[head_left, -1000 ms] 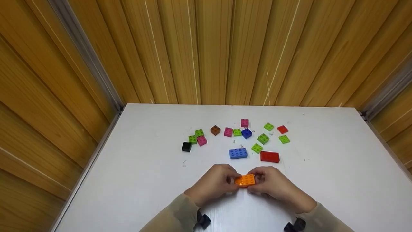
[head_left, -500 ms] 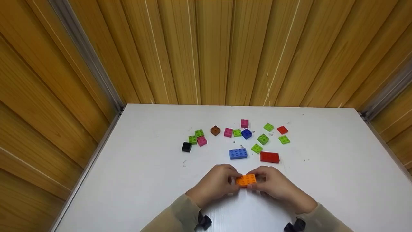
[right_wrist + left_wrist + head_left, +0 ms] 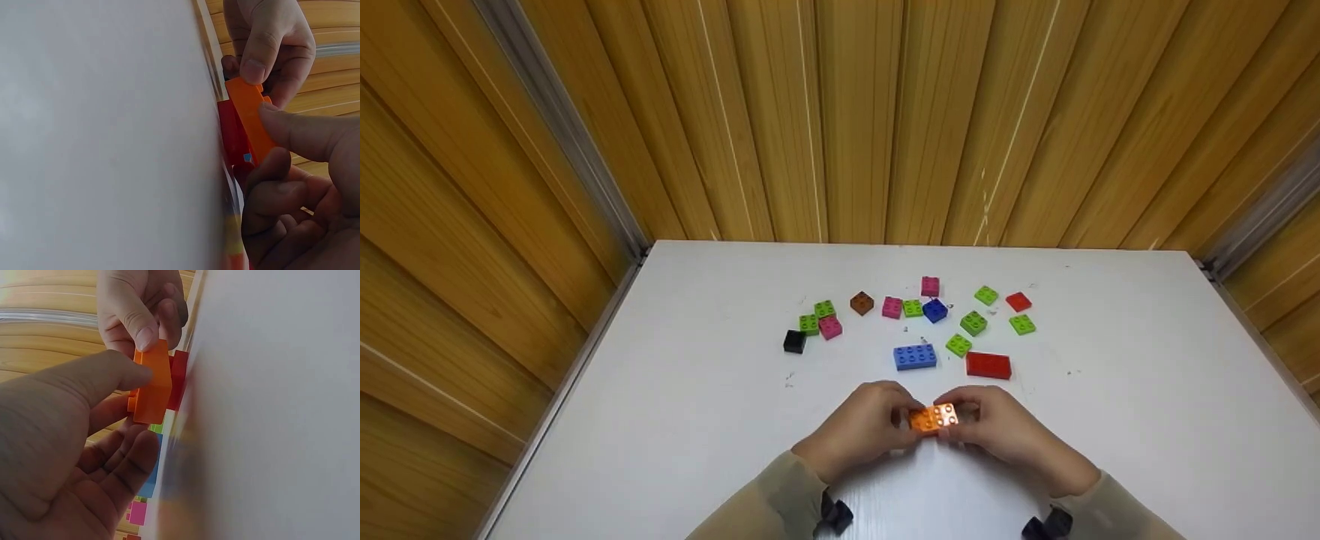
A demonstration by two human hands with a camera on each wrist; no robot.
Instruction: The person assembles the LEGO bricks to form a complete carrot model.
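Both hands hold an orange brick [image 3: 933,419] with studs on top, low over the near part of the white table [image 3: 697,420]. My left hand [image 3: 864,427] pinches its left end, thumb nearest me. My right hand [image 3: 997,429] pinches the right end in the same way. In the left wrist view, the left thumb presses the side of the orange brick [image 3: 152,385]. Red shows just beyond the orange brick [image 3: 250,121] in the right wrist view; I cannot tell whether it touches. Beyond the hands lie a blue brick [image 3: 915,358] and a red brick [image 3: 988,365].
Several small bricks are scattered farther back: a black brick [image 3: 794,342], a brown brick [image 3: 862,303], a dark blue brick [image 3: 935,310], a pink brick [image 3: 930,286], a green brick [image 3: 973,323] and a flat red piece [image 3: 1018,301]. A wood-patterned wall [image 3: 855,127] rises behind the table.
The orange brick has shifted slightly right and tilted, and its right-hand studs now catch the light. Both hands keep their hold and barely move. The other bricks stay put.
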